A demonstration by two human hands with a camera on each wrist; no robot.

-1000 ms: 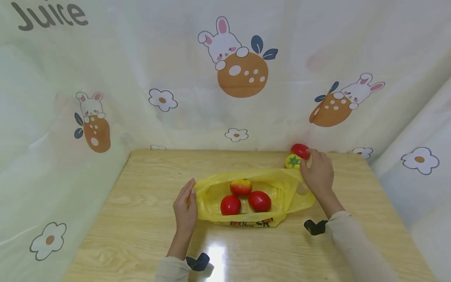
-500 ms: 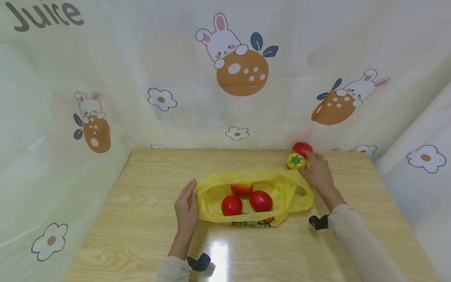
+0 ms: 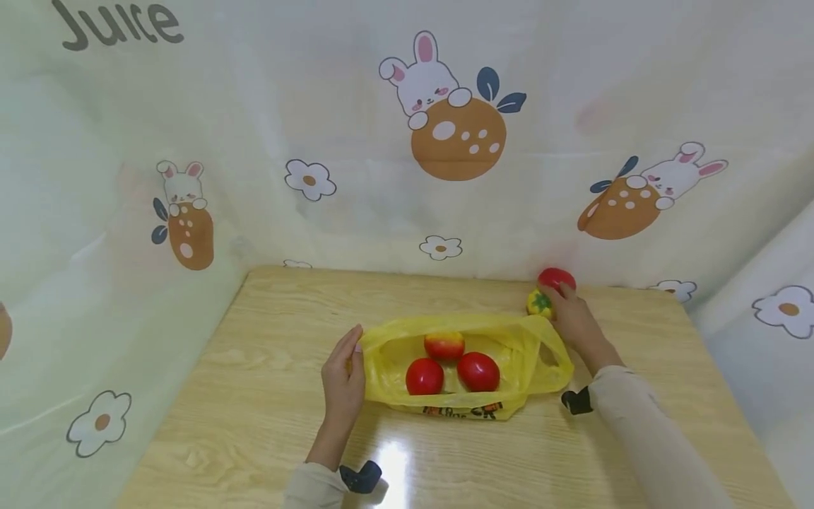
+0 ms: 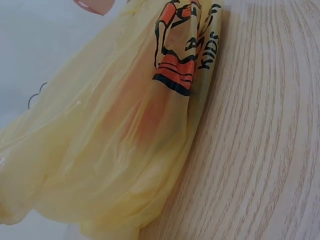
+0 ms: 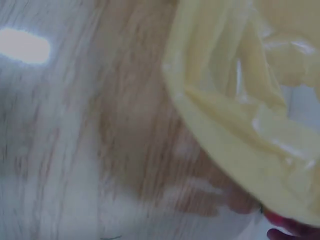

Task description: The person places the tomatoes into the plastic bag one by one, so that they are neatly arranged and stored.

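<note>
A yellow plastic bag (image 3: pixel 439 406) lies with its mouth spread in the head view. Inside rest two glossy red fruits (image 3: pixel 478 372) and a red-and-yellow fruit (image 3: pixel 445 346). My left hand (image 3: pixel 343 378) pinches the bag's left edge between fingertips and thumb. Past the bag's right handle, my right hand (image 3: pixel 575 322) has its fingers round a yellow fruit (image 3: pixel 540 304) with a green star-shaped top. One finger overlaps a red fruit (image 3: pixel 555 278) just behind it. In the right wrist view, the bag (image 5: pixel 225 130) hides most of that hand.
The pale wooden table (image 3: pixel 286 311) meets a cloth backdrop (image 3: pixel 343 233) printed with rabbits and flowers along its back edge. The red fruit stands close to that cloth. Black wrist mounts (image 3: pixel 360 478) sit by both sleeves.
My right hand has shifted its fingers onto the yellow fruit, which has turned its green top to the side. The left hand stays at the bag's edge. The head view has shifted slightly.
</note>
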